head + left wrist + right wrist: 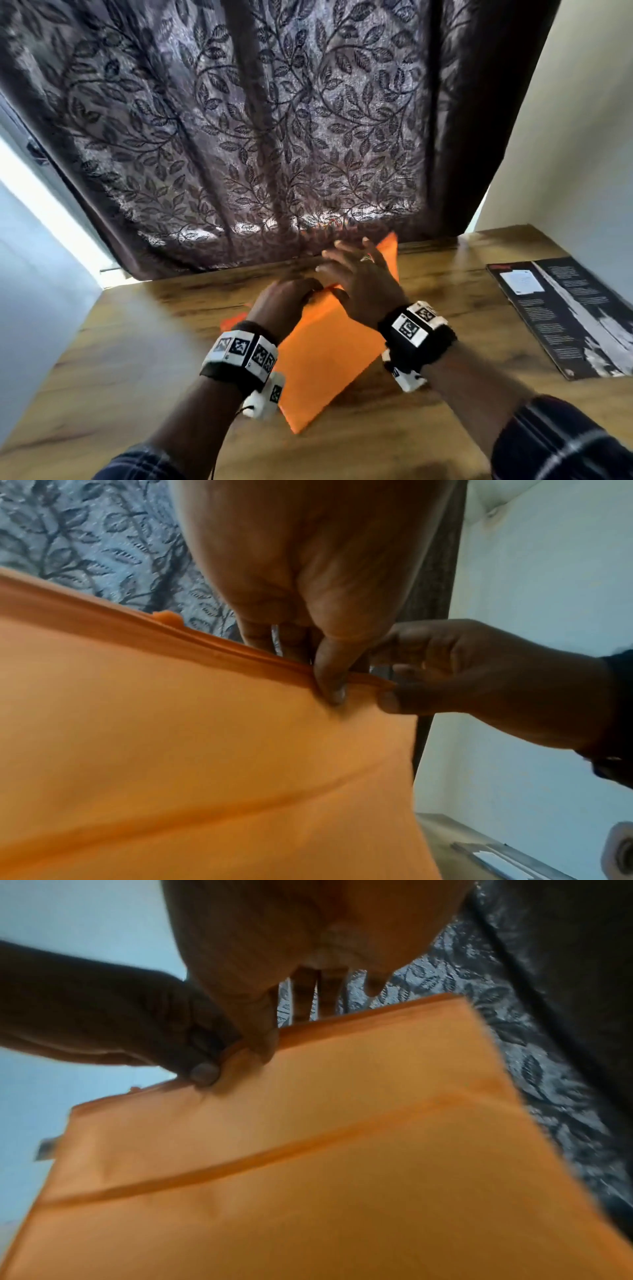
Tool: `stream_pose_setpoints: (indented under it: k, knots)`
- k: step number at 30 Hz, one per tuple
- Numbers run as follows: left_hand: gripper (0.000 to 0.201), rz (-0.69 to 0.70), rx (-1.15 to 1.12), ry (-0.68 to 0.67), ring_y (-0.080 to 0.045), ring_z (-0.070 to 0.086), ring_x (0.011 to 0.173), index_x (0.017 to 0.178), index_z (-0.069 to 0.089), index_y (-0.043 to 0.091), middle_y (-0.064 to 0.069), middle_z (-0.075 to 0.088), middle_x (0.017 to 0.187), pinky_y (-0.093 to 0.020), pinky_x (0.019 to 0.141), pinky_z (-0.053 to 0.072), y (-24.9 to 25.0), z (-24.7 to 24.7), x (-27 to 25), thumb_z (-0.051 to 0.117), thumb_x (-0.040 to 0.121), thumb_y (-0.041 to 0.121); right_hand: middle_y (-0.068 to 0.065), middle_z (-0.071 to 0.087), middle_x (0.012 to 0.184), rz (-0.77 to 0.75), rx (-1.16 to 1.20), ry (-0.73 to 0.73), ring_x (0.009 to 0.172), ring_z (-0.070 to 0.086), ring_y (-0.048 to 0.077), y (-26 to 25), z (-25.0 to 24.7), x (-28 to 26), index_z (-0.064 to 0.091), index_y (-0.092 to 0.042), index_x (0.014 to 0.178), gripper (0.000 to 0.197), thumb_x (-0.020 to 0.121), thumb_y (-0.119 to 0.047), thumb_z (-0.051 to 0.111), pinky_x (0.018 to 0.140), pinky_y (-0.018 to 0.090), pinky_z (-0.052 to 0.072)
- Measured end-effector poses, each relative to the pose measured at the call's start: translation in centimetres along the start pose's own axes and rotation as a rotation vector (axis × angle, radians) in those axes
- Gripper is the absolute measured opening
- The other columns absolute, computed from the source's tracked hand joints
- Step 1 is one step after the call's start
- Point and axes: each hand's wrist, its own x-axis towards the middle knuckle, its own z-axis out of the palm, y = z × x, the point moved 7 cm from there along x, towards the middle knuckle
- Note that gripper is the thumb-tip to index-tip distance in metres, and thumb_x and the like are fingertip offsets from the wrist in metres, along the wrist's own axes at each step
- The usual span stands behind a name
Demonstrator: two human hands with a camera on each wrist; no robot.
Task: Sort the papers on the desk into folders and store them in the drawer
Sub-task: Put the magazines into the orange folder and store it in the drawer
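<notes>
On the wooden desk, you pinch one flat orange paper folder with left hand and right hand, its long axis tilted toward the leaf-patterned curtain

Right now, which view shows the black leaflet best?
The head view: the black leaflet lies whole at the desk's right edge. The left wrist view catches only a blurred corner at the bottom right; the right wrist view shows none.

We see a matt orange paper folder, a smooth wood-grain table, a rough woven leaf-patterned cloth curtain, and a glossy dark printed sheet.
</notes>
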Motion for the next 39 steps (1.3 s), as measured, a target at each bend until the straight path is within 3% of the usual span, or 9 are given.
stream_pose_setpoints:
  k: [5, 10, 14, 18, 22, 25, 28, 32, 39]
  knots:
    - [0.046, 0.001, 0.213, 0.179, -0.017, 0.065, 0.111, 0.116, 0.067, 0.037, 0.010, 0.073, 0.115, -0.038, 0.093, 0.045, 3.8, -2.4, 0.9, 0.037, 0.083, 0.042, 0.003, 0.074, 0.077, -0.003, -0.029, -0.039, 0.071, 0.070, 0.027, 2.1, -0.9, 0.0, 0.070, -0.027, 0.096, 0.022, 0.079, -0.017, 0.063, 0.077, 0.042, 0.050]
    - [0.044, -0.130, 0.212, 0.354, -0.026, 0.056, 0.124, 0.126, 0.059, 0.033, 0.001, 0.065, 0.127, -0.051, 0.114, 0.028, 3.7, -2.0, 0.7, 0.068, 0.083, 0.035, 0.004, 0.076, 0.091, 0.095, 0.103, -0.048, 0.086, 0.069, 0.032, 5.6, -3.1, -1.9, 0.068, -0.025, 0.100, 0.019, 0.087, -0.024, 0.054, 0.067, 0.038, 0.048]
    - [0.095, -0.353, 0.115, 0.497, -0.035, 0.005, 0.152, 0.153, 0.017, 0.021, -0.012, 0.011, 0.163, -0.060, 0.116, 0.013, 2.2, -1.9, -0.3, 0.070, 0.079, 0.045, 0.007, 0.075, 0.101, 0.240, 0.195, 0.012, 0.094, 0.068, 0.032, 8.8, -4.2, -3.4, 0.068, -0.027, 0.114, 0.023, 0.093, -0.025, 0.059, 0.072, 0.039, 0.050]
    - [0.107, -0.550, -0.165, 0.547, -0.032, -0.002, 0.152, 0.156, 0.007, 0.018, -0.011, -0.005, 0.165, -0.053, 0.120, 0.016, -0.7, 0.4, -1.4, 0.076, 0.079, 0.043, 0.013, 0.074, 0.097, 0.456, 0.348, 0.080, 0.092, 0.066, 0.035, 12.7, -4.1, -5.0, 0.070, -0.016, 0.105, 0.018, 0.092, -0.024, 0.062, 0.071, 0.040, 0.050]
    - [0.107, -0.748, -0.645, 0.261, -0.032, 0.024, 0.147, 0.156, -0.001, 0.014, -0.020, 0.022, 0.160, -0.045, 0.117, 0.028, -2.4, 7.3, -1.3, 0.075, 0.084, 0.037, 0.016, 0.067, 0.074, 0.756, 0.509, 0.141, 0.072, 0.061, 0.032, 16.3, -2.9, -7.9, 0.064, -0.007, 0.080, 0.017, 0.090, -0.020, 0.061, 0.063, 0.038, 0.044]
    - [0.099, -0.813, -0.759, 0.009, -0.036, 0.061, 0.114, 0.153, 0.007, 0.020, -0.014, 0.065, 0.124, -0.045, 0.091, 0.050, -1.6, 12.4, -0.7, 0.073, 0.082, 0.037, 0.014, 0.065, 0.066, 0.944, 0.645, 0.134, 0.060, 0.058, 0.027, 17.8, -0.6, -10.9, 0.065, -0.005, 0.074, 0.020, 0.090, -0.016, 0.060, 0.060, 0.036, 0.045]
    - [0.074, -0.793, -0.903, -0.147, -0.030, 0.066, 0.081, 0.146, 0.024, 0.021, -0.010, 0.069, 0.098, -0.042, 0.063, 0.051, 0.1, 16.0, -0.2, 0.068, 0.086, 0.019, 0.014, 0.069, 0.076, 1.094, 0.697, 0.076, 0.070, 0.060, 0.026, 19.2, 2.1, -14.0, 0.070, -0.006, 0.082, 0.016, 0.091, -0.013, 0.060, 0.065, 0.034, 0.044]
    - [0.055, -0.458, -0.469, -0.341, -0.028, 0.063, 0.106, 0.140, 0.044, 0.021, -0.009, 0.059, 0.129, -0.036, 0.086, 0.052, 3.1, 17.7, 1.1, 0.066, 0.090, 0.021, 0.009, 0.070, 0.088, 1.273, 0.646, -0.064, 0.084, 0.064, 0.029, 20.6, 5.1, -18.0, 0.071, -0.014, 0.093, 0.018, 0.093, -0.018, 0.054, 0.076, 0.038, 0.050]
    - [0.070, -0.106, 0.042, -0.478, -0.022, 0.031, 0.143, 0.146, 0.033, 0.033, 0.005, 0.026, 0.157, -0.044, 0.114, 0.029, 7.3, 19.6, 1.3, 0.064, 0.086, 0.050, 0.010, 0.063, 0.107, 1.450, 0.603, 0.016, 0.090, 0.056, 0.025, 22.3, 5.7, -21.9, 0.048, -0.022, 0.132, 0.044, 0.091, -0.005, 0.052, 0.077, 0.033, 0.041]
